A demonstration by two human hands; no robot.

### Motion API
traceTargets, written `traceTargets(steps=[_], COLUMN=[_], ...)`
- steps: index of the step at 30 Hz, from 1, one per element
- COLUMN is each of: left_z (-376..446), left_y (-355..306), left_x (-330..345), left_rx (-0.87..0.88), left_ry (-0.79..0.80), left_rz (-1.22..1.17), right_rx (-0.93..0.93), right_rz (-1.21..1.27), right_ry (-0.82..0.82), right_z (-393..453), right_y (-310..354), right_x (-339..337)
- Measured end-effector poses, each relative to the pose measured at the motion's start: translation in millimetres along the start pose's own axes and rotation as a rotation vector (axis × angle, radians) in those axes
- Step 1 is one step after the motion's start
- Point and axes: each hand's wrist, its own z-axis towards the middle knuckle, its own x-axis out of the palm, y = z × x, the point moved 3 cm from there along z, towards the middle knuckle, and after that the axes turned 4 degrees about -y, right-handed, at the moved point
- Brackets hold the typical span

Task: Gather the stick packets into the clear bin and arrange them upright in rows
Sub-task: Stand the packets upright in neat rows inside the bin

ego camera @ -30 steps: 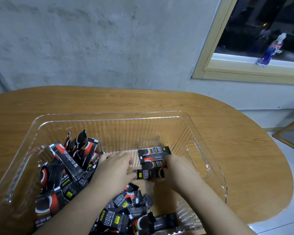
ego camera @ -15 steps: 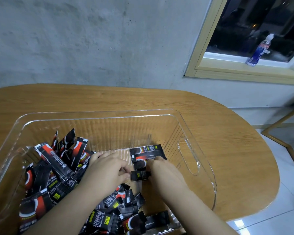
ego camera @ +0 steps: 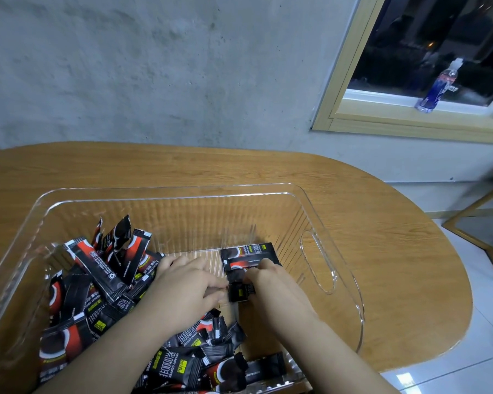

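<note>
Both hands are down inside the clear bin (ego camera: pixel 319 211), meeting near its middle. Left hand (ego camera: pixel 187 285) lies knuckles-up with its fingers curled in toward a small bundle of stick packets (ego camera: pixel 241 291), its fingertips at the bundle's left end; right hand (ego camera: pixel 271 280) has its fingers curled over the bundle's right end, so the two hands hold it between them. How tightly each grips cannot be told, since the fingertips are tucked under.

Against the bin's left wall, a loose heap of packets (ego camera: pixel 97 280) leans at mixed angles, several with their long axes tilted up and their top ends pointing toward the bin's far-left corner. Toward the bin's near wall, under the forearms, more packets (ego camera: pixel 188 362) lie flat and crisscrossed. The held bundle runs crosswise, its long axis along the bin's length. Just beyond the hands, toward the bin's far wall, a few flat packets (ego camera: pixel 249 253) lie side by side, also crosswise, touching the right hand's fingers.

Around the bin is a rounded wooden table (ego camera: pixel 382 251). Beyond the bin is a grey concrete wall (ego camera: pixel 154 66); to the bin's far right, a window (ego camera: pixel 424 52) with a bottle (ego camera: pixel 439 86) on its sill.
</note>
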Motion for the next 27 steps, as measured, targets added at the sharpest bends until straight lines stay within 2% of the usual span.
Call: traceTargets(steps=[5,10,15,24,27], left_z=[-1,-3,-3,-3,-1], left_y=[-2,-4,-6,-5,-4], left_x=[-3,-6,-5,5,8], left_rx=[-0.018,0.003,0.073,0.160,0.167], left_ry=[-0.022,0.022,0.081,0.214,0.239], left_rz=[-0.035,-0.012,0.010,0.049,0.061], right_rx=[0.005,-0.034,-0.055,-0.086,-0.052], right_rz=[-0.003,-0.012,-0.038,-0.084,-0.106], right_ry=[-0.017,-0.049,0.057,0.084,0.202], right_z=[-2,0,1,-3,-2], right_y=[-1,-1,-2,-5,-6], right_x=[1,-2,3,-2,3])
